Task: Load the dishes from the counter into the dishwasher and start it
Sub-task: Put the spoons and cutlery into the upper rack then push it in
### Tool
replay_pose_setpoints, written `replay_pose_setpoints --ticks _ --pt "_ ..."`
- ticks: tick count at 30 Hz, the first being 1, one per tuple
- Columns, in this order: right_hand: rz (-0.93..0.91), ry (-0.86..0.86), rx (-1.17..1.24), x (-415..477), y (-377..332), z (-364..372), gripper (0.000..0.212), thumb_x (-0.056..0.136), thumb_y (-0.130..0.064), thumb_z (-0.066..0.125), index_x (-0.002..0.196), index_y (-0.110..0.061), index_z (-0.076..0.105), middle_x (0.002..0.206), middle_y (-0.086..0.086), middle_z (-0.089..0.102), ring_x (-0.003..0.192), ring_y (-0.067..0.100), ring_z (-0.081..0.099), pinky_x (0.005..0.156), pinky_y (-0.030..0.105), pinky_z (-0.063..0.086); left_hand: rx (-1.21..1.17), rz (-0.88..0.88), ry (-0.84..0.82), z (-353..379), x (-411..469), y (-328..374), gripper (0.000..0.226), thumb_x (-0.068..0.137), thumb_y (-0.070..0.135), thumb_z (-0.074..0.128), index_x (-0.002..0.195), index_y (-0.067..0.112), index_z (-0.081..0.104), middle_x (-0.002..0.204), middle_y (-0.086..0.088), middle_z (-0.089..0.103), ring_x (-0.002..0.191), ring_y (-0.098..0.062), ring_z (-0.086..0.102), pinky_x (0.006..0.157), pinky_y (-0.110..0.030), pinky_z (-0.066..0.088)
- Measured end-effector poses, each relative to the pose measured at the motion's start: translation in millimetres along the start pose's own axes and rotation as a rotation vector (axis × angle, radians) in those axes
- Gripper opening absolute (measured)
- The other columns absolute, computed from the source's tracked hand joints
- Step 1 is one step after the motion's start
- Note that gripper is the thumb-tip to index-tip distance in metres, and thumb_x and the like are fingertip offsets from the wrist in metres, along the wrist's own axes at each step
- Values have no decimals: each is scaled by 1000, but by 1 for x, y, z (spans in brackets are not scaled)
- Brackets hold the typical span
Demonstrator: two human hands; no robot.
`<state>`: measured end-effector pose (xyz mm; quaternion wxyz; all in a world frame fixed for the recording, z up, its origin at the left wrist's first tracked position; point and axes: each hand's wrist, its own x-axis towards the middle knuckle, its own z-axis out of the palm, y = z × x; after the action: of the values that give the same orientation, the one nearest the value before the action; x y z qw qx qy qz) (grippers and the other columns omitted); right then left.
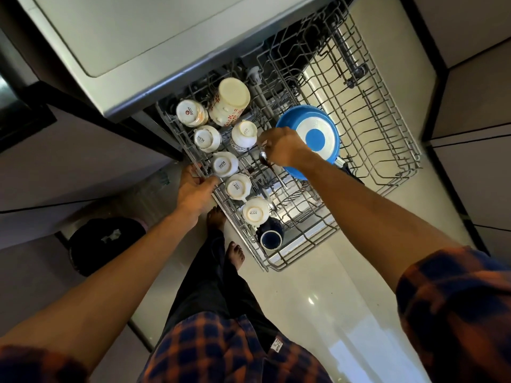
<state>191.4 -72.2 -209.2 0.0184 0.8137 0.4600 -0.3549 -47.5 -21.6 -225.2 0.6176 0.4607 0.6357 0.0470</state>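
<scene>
Standing close, you have your feet (235,255) on the pale floor (318,299) right by the near left corner of the drawn-out rack (276,265), so mind your toes if it slides. At that near end a dark mug (271,236) lies tipped with its mouth toward you; I'd judge it will hold water like that. Beyond it a row of white cups (224,164) runs along the left side, all bottom up so they drain.

Your left hand (193,186) curls over the left rim beside those cups, likely steadying the rack while the other hand works. Your right hand (282,146) reaches over the middle and pinches a spoon (264,158), its shiny bowl showing just under the fingers. It looks headed for a slot between the cups and the pan (315,139). That blue pan lies bottom up just right of your hand, handle pointing near-right, and it crowds the space you want.

Farther on, a tall flowered mug (229,102) leans on its side, close against the cups. To the right and far side a second rack (387,120) is mostly bare wire; I can't tell whether the pan rests in it or in the first. Both racks come out from under a steel worktop (124,37). On the floor to the left sits a dark round thing (107,244), well apart. Loading seems well along; the machine is not yet started.
</scene>
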Motion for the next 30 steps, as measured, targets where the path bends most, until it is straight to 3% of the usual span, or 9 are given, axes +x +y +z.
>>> replay_pose_setpoints --ticks 2,5,6,12,16,19,22,26,30 --pt "6 15 95 -16 2 -11 39 90 -12 58 124 -27 69 129 -1 67 117 23 61 96 34 50 11 3 -3 -5 -4 2 58 88 22 75 137 12 46 107 -6 65 98 -21 64 85 -33 53" --pt "42 44 150 -48 4 -19 37 93 -14 54 125 -23 70 130 3 68 120 25 60 102 39 49 25 32 -4 -15 -20 9 43 92 22 70 129 12 49 85 -1 64 72 -13 62 56 -18 48" --pt "53 35 154 -58 5 -18 34 95 -17 54 124 -23 71 131 4 67 120 26 60 104 39 48 33 42 4 -19 -26 12 37 93 21 68 125 15 51 81 1 61 67 -10 59 54 -19 46" --pt "26 -2 191 -127 -16 3 31 95 -23 59 123 -24 70 132 4 66 122 26 58 103 38 47 79 148 38 -75 -71 5 20 98 15 61 118 14 59 86 2 58 73 -9 61 62 -25 48" --pt "-81 94 308 -160 -64 23 25 92 -22 64 115 -23 74 103 3 75 102 22 68 93 38 52 92 234 116 -134 -108 -18 11 99 15 60 110 16 62 88 -1 60 78 -11 63 72 -32 49" --pt "-204 107 357 -178 -116 37 23 91 -20 67 112 -23 76 95 -2 75 93 16 69 83 29 51 103 275 198 -192 -136 -42 10 99 14 61 100 23 64 88 -5 63 80 -18 64 70 -35 51" --pt "-362 66 321 -185 -179 46 22 91 -23 69 112 -26 75 87 -12 68 86 10 66 77 23 46 124 305 312 -258 -165 -65 11 98 15 62 102 24 65 90 -4 67 85 -22 66 69 -35 52" --pt "-568 14 254 -193 -278 58 22 89 -28 68 109 -30 75 87 -10 71 84 12 68 84 31 55 156 403 524 -349 -210 -99 23 94 14 66 93 38 64 81 5 67 68 -3 62 63 -23 51" --pt "-793 -43 161 -207 -400 72 19 90 -25 67 108 -28 75 75 -14 64 74 8 60 79 31 53 82 406 770 -440 -259 -144 15 92 10 67 103 20 68 85 -4 67 72 -8 59 65 -11 47"
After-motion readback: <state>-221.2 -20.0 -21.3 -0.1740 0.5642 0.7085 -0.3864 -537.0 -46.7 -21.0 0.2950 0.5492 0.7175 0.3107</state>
